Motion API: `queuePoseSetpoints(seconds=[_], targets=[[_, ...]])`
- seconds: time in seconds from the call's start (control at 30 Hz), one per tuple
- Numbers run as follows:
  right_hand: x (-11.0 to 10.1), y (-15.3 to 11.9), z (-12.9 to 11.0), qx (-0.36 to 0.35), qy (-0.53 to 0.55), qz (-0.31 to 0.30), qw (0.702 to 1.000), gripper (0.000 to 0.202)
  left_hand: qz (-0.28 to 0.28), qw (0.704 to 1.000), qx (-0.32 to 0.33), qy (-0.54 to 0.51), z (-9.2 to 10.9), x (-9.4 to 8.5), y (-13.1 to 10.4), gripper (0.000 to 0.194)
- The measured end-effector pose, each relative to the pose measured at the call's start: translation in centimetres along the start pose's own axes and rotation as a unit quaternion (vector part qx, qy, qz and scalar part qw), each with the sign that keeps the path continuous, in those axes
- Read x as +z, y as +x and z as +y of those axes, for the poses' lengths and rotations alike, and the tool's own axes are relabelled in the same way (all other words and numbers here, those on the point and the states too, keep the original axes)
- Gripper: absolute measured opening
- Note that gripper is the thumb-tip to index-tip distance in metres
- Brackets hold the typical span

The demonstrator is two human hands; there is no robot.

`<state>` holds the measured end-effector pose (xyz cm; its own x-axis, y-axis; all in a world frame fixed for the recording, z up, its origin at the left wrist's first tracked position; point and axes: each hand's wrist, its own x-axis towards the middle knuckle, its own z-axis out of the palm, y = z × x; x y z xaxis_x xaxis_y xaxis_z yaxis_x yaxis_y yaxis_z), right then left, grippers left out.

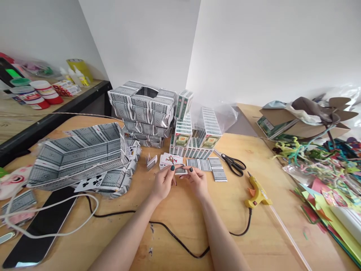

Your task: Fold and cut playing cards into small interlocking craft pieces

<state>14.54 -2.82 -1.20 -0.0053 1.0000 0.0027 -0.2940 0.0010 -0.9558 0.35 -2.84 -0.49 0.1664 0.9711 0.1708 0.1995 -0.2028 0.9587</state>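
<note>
Between my two hands, over the middle of the table, is a grey-backed playing card (181,170). My left hand (163,181) pinches its left end and my right hand (196,181) its right end, thumbs on top. Just behind lie loose cards with a joker (170,159) face up. A folded card (151,162) stands to their left. Several grey-backed cards (219,174) lie to the right of my right hand. Behind them rise stacks of boxed card decks (211,130).
Black-handled scissors (234,164) and a yellow glue gun (256,194) lie at right, its black cord running under my forearms. Boxes built from cards (142,103) stand behind left, with an open card tray (79,154) before them. A dark tablet (42,226) lies front left.
</note>
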Motion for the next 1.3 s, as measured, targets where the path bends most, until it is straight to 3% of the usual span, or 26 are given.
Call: queuePoseSetpoints(seconds=[0.13,0.3,0.47,0.57,0.8,1.3], targets=[[0.2,0.2,0.1,0.002,-0.056,0.028,0.998,0.021,0.023,0.999,0.029,0.000,-0.2,0.0,0.3,0.031],[0.5,0.4,0.1,0.035,-0.019,0.026,0.999,0.037,0.041,0.997,-0.027,-0.066,-0.5,-0.2,0.8,0.039],[0.3,0.3,0.3,0.053,-0.043,0.023,0.997,0.027,0.050,0.995,-0.049,-0.073,-0.9,-0.3,1.2,0.032],[0.3,0.2,0.2,0.059,-0.046,0.024,0.997,0.028,0.041,0.997,-0.046,-0.040,-1.0,0.0,1.0,0.031],[0.8,0.0,0.0,0.103,-0.021,-0.062,0.993,0.027,0.057,0.996,-0.014,0.074,-0.8,0.6,0.5,0.024],[0.7,0.1,0.8,0.117,-0.038,-0.084,0.989,0.033,0.028,0.985,-0.009,0.171,-1.3,0.7,0.6,0.027]])
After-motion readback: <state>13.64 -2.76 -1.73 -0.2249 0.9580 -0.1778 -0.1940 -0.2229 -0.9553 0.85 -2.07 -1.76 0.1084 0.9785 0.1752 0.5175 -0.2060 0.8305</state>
